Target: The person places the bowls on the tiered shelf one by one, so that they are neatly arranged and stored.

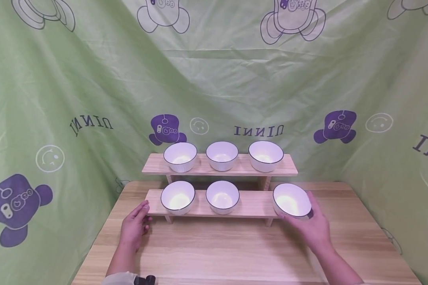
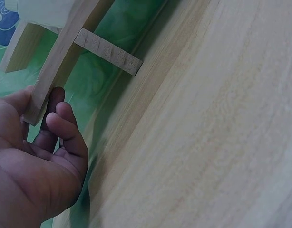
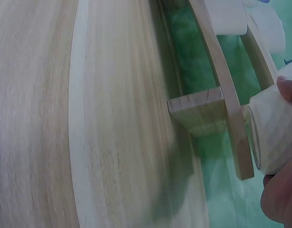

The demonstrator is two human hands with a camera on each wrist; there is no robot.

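A white bowl (image 1: 291,200) with a dark rim is at the right end of the lower wooden shelf (image 1: 256,204). My right hand (image 1: 315,227) grips it from the right side, thumb at the front and fingers behind. In the right wrist view the base of this bowl (image 3: 274,133) is right at the top of the shelf board (image 3: 227,90). My left hand (image 1: 135,225) pinches the left end of the lower shelf, thumb on top and fingers beneath, as the left wrist view shows at the board end (image 2: 39,102).
Two more white bowls, one at the left (image 1: 178,198) and one in the middle (image 1: 222,197), stand on the lower shelf. Three similar bowls line the raised back shelf (image 1: 153,164). Both shelves stand on a wooden table (image 1: 214,249), with a green printed cloth (image 1: 214,79) behind.
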